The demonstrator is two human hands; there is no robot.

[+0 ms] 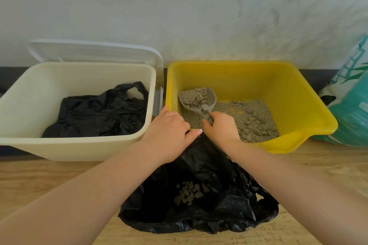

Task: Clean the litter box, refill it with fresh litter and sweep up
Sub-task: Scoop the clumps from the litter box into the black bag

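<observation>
A yellow litter box (294,93) stands on the floor against the wall, with grey clumpy litter (253,121) on its bottom. My right hand (221,127) grips the handle of a grey scoop (197,99), which is heaped with litter and raised over the box's left part. My left hand (169,133) holds up the rim of a black rubbish bag (209,189) at the box's near left corner. Several litter clumps lie inside the open bag.
A cream bin (25,105) with its white lid (95,51) tipped open stands to the left, with a black bag (99,111) lying in it. A teal and white litter sack (350,105) leans at the right. The floor is light wood.
</observation>
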